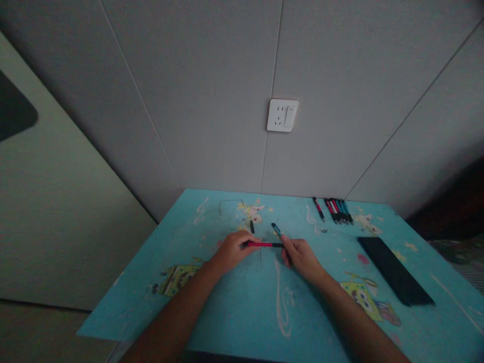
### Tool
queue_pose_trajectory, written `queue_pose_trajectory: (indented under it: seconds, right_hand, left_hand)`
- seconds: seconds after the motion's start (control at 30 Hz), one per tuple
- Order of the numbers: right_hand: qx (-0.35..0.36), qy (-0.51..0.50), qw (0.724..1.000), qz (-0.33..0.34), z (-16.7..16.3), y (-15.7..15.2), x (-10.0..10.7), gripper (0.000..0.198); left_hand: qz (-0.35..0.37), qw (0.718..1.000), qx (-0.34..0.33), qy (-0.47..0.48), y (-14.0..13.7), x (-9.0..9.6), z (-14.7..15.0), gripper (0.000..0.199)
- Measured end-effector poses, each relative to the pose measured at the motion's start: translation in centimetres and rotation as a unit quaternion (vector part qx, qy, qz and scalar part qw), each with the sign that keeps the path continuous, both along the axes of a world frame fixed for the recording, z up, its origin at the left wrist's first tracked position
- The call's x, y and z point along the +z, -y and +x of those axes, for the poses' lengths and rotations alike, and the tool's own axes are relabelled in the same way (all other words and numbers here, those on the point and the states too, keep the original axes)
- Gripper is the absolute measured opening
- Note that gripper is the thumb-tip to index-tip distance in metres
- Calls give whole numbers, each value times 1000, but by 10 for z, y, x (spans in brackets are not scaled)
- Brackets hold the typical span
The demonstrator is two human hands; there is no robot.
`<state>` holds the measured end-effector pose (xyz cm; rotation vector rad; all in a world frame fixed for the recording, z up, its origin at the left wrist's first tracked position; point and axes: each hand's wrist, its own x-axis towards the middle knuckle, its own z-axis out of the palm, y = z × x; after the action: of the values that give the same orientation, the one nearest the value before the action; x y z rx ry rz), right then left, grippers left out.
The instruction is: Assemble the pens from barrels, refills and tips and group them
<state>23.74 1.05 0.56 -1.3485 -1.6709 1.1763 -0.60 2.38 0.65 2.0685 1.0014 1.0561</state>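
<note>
A red pen (265, 244) with black ends is held level between my two hands, above the table's middle. The fingers of my left hand (235, 249) are closed around its left end. At the other end, my right hand (299, 255) pinches the black part between thumb and fingers. Just beyond my right hand is a blue-and-black pen (276, 229); its near end meets the hand, and I cannot tell whether the hand touches it. A small black piece, like a pen cap (252, 227), lies just past my left hand.
The table (234, 312) has a blue cartoon-print cover. A row of several red, white and blue pens (339, 210) lies at the back right, with a single red pen (318, 208) beside it. A flat black case (395, 269) rests on the right. Behind is a wall with a socket (283, 115).
</note>
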Motion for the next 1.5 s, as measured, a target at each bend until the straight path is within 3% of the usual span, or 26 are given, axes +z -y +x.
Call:
queue_pose_trajectory:
  seconds: [0.07,0.33,0.53,0.63,0.77,0.9,1.0,1.17,1.5]
  right_hand:
    - [8,-5,1000,5,1,-1,2,62]
    - [19,32,990,137,7,-1,15,28]
    - [37,81,990,105,6,2,14,55]
    - [63,65,985,147,7,2,19,34]
    - [55,69,980,181,7,2,21,26]
    - [39,58,983,170,-2,6,15,22]
    - [42,37,985,164,-16,12,10,19]
    - [7,14,989,144,-40,24,4,22]
    - [9,-16,994,105,-55,40,11,18]
  left_hand:
    - [-2,1000,10,3,-1,0,-1,16]
    - [-14,999,34,16,-4,0,-6,16]
    - [-8,1000,12,16,-2,3,-5,14]
    - [-15,1000,15,12,-3,3,-6,16]
    - [-54,997,30,52,-3,1,-5,21]
    - [-154,961,51,223,-2,2,3,47]
    - [-182,925,63,327,-2,4,10,46]
    - [-181,886,109,413,1,8,19,46]
    - [-158,887,80,426,7,13,22,29]
